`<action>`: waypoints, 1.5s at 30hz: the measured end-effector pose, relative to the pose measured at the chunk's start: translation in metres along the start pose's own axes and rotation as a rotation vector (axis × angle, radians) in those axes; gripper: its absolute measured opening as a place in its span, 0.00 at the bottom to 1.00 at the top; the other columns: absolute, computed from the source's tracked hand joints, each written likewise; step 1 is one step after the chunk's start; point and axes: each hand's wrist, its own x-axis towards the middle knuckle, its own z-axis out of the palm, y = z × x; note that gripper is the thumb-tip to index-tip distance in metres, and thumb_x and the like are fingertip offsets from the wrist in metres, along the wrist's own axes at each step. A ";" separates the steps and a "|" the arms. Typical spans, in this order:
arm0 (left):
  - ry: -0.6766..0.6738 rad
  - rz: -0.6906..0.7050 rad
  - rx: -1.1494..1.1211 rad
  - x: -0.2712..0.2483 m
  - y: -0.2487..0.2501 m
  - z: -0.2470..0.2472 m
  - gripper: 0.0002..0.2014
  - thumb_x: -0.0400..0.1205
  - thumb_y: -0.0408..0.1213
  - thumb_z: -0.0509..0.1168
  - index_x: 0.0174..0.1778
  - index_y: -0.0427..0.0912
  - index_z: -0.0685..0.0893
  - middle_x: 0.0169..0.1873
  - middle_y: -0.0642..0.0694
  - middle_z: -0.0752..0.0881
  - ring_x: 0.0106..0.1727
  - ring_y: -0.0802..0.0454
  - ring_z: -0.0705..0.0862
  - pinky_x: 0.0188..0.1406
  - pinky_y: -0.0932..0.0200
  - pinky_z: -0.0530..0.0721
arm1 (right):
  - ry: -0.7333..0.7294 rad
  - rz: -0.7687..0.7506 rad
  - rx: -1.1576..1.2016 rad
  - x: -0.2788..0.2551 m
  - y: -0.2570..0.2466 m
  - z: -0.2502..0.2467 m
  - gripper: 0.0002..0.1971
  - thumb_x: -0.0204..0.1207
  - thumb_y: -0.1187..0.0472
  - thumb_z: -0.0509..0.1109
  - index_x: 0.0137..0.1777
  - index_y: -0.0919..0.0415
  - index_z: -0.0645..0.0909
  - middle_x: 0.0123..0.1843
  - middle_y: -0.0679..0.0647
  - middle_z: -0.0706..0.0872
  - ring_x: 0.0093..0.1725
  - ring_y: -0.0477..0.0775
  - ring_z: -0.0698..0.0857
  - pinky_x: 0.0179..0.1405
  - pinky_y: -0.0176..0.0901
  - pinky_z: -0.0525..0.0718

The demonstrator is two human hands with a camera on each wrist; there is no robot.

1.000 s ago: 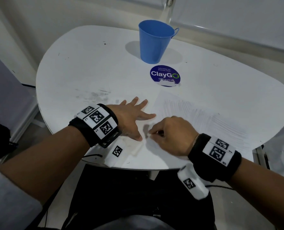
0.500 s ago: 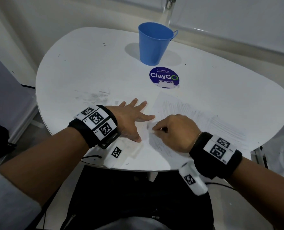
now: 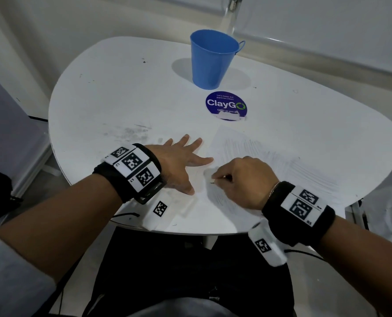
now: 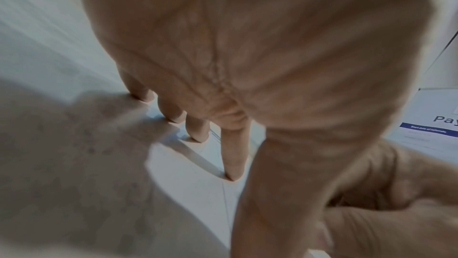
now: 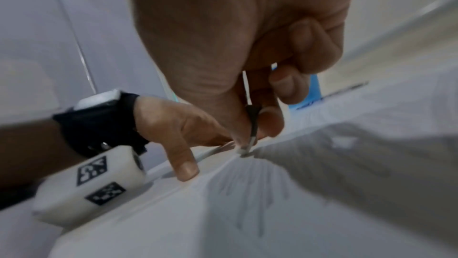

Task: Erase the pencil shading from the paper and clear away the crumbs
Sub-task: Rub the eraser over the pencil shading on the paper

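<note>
White, rounded worktop [image 3: 103,92] carried the items. At left, the left hand [image 3: 179,163] lay flat, fingers [image 4: 234,156] spread wide, pressing the paper [image 3: 270,161] edge. Just right, the right hand [image 3: 240,179] pinched a thin black-and-silver eraser tool [image 5: 252,125], tip on the pencil shading [image 3: 247,147]. Behind stood a blue cup [image 3: 213,60].

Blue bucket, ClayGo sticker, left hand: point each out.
blue bucket [image 3: 209,65], head view, front of its outer wall.
ClayGo sticker [image 3: 225,105], head view, middle of the round purple face.
left hand [image 3: 179,163], head view, back of the hand, fingers spread flat.
</note>
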 end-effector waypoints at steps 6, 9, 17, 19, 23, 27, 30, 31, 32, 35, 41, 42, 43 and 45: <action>-0.007 -0.007 0.018 -0.002 0.002 -0.002 0.47 0.80 0.53 0.72 0.85 0.74 0.45 0.86 0.58 0.29 0.84 0.56 0.24 0.86 0.45 0.31 | -0.084 -0.032 0.027 -0.004 -0.003 -0.001 0.10 0.82 0.50 0.67 0.57 0.41 0.89 0.51 0.39 0.91 0.51 0.48 0.87 0.48 0.41 0.81; -0.004 -0.006 0.018 -0.001 0.003 -0.001 0.47 0.80 0.53 0.72 0.85 0.74 0.45 0.86 0.59 0.29 0.84 0.56 0.24 0.86 0.45 0.31 | -0.022 0.015 0.037 -0.001 0.001 -0.002 0.10 0.81 0.51 0.67 0.55 0.42 0.90 0.49 0.41 0.92 0.50 0.50 0.87 0.50 0.44 0.83; 0.010 0.005 -0.020 0.000 0.000 0.002 0.47 0.79 0.52 0.73 0.84 0.76 0.47 0.86 0.61 0.30 0.84 0.58 0.24 0.86 0.47 0.30 | -0.008 0.009 0.005 0.000 0.000 -0.001 0.11 0.81 0.51 0.66 0.55 0.42 0.89 0.49 0.41 0.92 0.50 0.51 0.87 0.46 0.42 0.81; 0.013 0.002 -0.017 -0.001 0.000 0.001 0.47 0.79 0.52 0.73 0.84 0.76 0.47 0.86 0.60 0.30 0.84 0.57 0.24 0.86 0.46 0.31 | -0.101 -0.072 -0.009 -0.009 -0.009 0.002 0.11 0.81 0.51 0.66 0.55 0.43 0.90 0.47 0.41 0.92 0.48 0.49 0.87 0.45 0.40 0.80; 0.006 0.000 -0.010 -0.001 0.000 0.000 0.47 0.79 0.52 0.73 0.85 0.75 0.47 0.86 0.60 0.29 0.84 0.57 0.24 0.86 0.46 0.30 | -0.069 -0.023 0.030 -0.005 -0.003 -0.001 0.10 0.81 0.50 0.67 0.57 0.42 0.89 0.50 0.40 0.91 0.50 0.48 0.86 0.47 0.40 0.80; 0.007 0.002 -0.018 -0.002 0.001 0.001 0.47 0.79 0.52 0.73 0.85 0.75 0.47 0.86 0.60 0.30 0.84 0.57 0.24 0.86 0.46 0.30 | -0.079 -0.054 0.027 -0.011 -0.006 0.004 0.10 0.81 0.51 0.67 0.55 0.43 0.90 0.47 0.41 0.92 0.47 0.49 0.88 0.48 0.43 0.84; 0.003 0.000 -0.017 -0.002 0.001 -0.001 0.47 0.80 0.51 0.73 0.85 0.75 0.47 0.86 0.60 0.29 0.84 0.57 0.24 0.85 0.47 0.29 | -0.109 -0.056 0.048 -0.011 -0.004 0.003 0.10 0.81 0.50 0.68 0.57 0.41 0.89 0.49 0.39 0.91 0.49 0.47 0.87 0.49 0.42 0.84; 0.004 0.000 -0.015 -0.002 0.001 -0.001 0.47 0.80 0.52 0.73 0.85 0.75 0.47 0.86 0.60 0.29 0.84 0.57 0.24 0.85 0.47 0.29 | -0.071 -0.017 0.062 -0.007 0.000 -0.001 0.10 0.81 0.50 0.68 0.57 0.41 0.89 0.50 0.39 0.91 0.50 0.47 0.87 0.49 0.41 0.83; 0.004 0.001 -0.015 -0.002 0.001 0.000 0.47 0.80 0.52 0.73 0.85 0.75 0.47 0.86 0.60 0.29 0.84 0.57 0.24 0.85 0.47 0.29 | -0.033 0.013 0.068 -0.005 0.003 -0.002 0.10 0.81 0.51 0.68 0.56 0.41 0.90 0.50 0.39 0.91 0.50 0.48 0.87 0.49 0.41 0.82; -0.002 0.000 -0.009 -0.002 0.002 0.000 0.47 0.80 0.52 0.73 0.85 0.75 0.46 0.86 0.59 0.29 0.84 0.57 0.23 0.85 0.46 0.30 | -0.075 -0.051 0.038 -0.011 -0.003 0.002 0.10 0.81 0.51 0.67 0.56 0.43 0.90 0.49 0.40 0.92 0.49 0.48 0.87 0.48 0.40 0.82; -0.003 0.002 -0.006 -0.003 0.002 -0.001 0.47 0.80 0.52 0.73 0.85 0.75 0.46 0.86 0.59 0.28 0.84 0.57 0.23 0.84 0.48 0.29 | -0.021 0.025 0.060 -0.002 0.009 -0.005 0.09 0.81 0.50 0.68 0.55 0.42 0.90 0.50 0.39 0.91 0.50 0.48 0.87 0.45 0.39 0.79; -0.004 0.002 -0.009 -0.002 0.002 -0.001 0.47 0.80 0.51 0.73 0.85 0.74 0.46 0.86 0.59 0.29 0.84 0.57 0.23 0.84 0.48 0.29 | -0.030 0.014 0.052 -0.003 0.009 -0.004 0.10 0.81 0.51 0.68 0.55 0.43 0.90 0.50 0.39 0.91 0.49 0.48 0.87 0.45 0.40 0.80; -0.003 0.002 -0.009 -0.003 0.002 -0.001 0.47 0.80 0.51 0.73 0.85 0.74 0.46 0.86 0.59 0.29 0.84 0.57 0.24 0.84 0.48 0.29 | -0.067 -0.023 0.041 -0.007 0.005 -0.002 0.10 0.81 0.51 0.67 0.55 0.43 0.90 0.50 0.38 0.91 0.49 0.47 0.87 0.47 0.40 0.81; -0.003 0.002 -0.008 -0.002 0.002 -0.002 0.47 0.80 0.52 0.73 0.85 0.74 0.46 0.86 0.59 0.29 0.84 0.56 0.24 0.85 0.48 0.30 | -0.147 -0.091 0.036 -0.014 -0.004 0.002 0.11 0.81 0.50 0.67 0.57 0.42 0.89 0.51 0.37 0.91 0.49 0.46 0.87 0.48 0.39 0.81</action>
